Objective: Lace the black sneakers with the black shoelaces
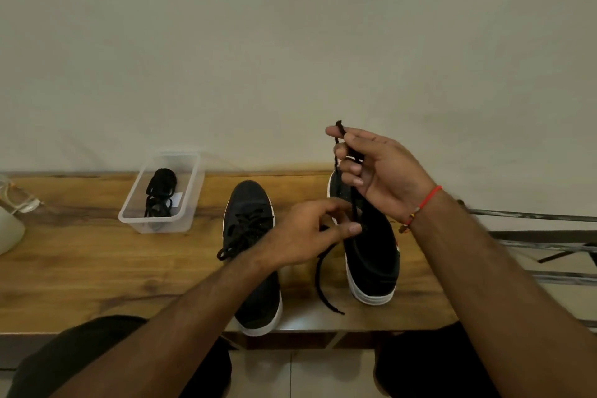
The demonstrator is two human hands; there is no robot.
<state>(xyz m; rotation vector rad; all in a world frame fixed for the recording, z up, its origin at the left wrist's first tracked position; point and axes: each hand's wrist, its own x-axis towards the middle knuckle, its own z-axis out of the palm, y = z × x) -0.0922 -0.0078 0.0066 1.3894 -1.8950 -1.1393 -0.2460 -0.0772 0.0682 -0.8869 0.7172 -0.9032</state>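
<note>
Two black sneakers with white soles stand on a wooden table (97, 268). The left sneaker (255, 268) has a lace threaded through it with loose ends. My right hand (378, 171) is raised above the right sneaker (371, 262) and pinches one end of a black shoelace (337, 152), pulled upward. My left hand (310, 233) pinches the same lace at the right sneaker's eyelets. The lace's other end (323, 287) trails down onto the table between the shoes.
A clear plastic tub (190, 203) holding more black laces (160, 197) sits at the back left of the table. A pale rounded object (9, 229) lies at the far left edge. Metal bars (533, 216) run along the right. A wall stands right behind the table.
</note>
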